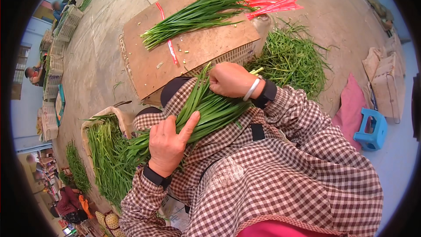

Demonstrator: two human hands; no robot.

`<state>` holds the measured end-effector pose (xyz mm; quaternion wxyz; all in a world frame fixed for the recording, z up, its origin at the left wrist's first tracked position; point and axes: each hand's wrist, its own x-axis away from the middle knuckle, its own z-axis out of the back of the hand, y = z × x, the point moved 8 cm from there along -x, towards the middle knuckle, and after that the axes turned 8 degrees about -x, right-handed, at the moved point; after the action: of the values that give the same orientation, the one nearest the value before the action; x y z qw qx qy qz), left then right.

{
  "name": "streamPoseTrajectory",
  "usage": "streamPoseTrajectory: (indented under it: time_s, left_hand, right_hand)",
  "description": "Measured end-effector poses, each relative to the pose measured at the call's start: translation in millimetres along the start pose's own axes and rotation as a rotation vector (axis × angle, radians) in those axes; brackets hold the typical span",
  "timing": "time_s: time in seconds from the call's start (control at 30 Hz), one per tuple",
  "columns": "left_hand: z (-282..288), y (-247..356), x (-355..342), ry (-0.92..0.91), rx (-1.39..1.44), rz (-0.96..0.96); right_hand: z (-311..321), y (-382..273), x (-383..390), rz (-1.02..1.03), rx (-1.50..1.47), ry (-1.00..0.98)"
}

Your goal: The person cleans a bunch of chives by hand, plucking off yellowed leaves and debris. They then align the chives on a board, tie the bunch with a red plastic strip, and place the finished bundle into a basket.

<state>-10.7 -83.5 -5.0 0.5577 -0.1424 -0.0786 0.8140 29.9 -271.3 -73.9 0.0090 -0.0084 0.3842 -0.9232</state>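
Note:
A bunch of garlic chives (219,116), long flat green leaves, lies slantwise across my lap. My left hand (169,145) is closed over the bunch's lower left part, its thumb stretched along the leaves. Above the bunch, my right hand (232,80) is curled in a pinch on several leaves that rise out of it; its fingertips are partly hidden. Pale stalk ends poke out beside the right wrist. In front of me, a tidied bundle of chives (193,17) rests on a brown board (210,55), across a red and white tie strip (173,52).
More red strips (276,6) lie at the board's far right corner. The board sits on a plastic crate (232,57). Loose greens (294,61) are heaped to its right. A lined basket (116,114) of chives stands at my left, and a blue stool (372,129) at right. People work far left.

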Motion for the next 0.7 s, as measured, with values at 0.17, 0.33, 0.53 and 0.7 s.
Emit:
streamPoseTrajectory:
  time_s: [0.17,0.33,0.53,0.7]
  left_hand:
    - [2,-2,-1,0.013,0.043,0.004]
    - [-1,-2,2,0.034,0.085,0.024]
    - [-4,-1,1,0.071,0.056,-0.004]
    - [-1,0,0,0.125,0.031,-0.016]
  right_hand:
    - [34,-23,23,0.100,-0.712,-0.112]
    - [69,1,61,-0.008,-1.553,-0.042]
    - [148,80,121,0.270,-1.736,0.269]
    - [111,206,155,-0.677,-0.228,0.217]
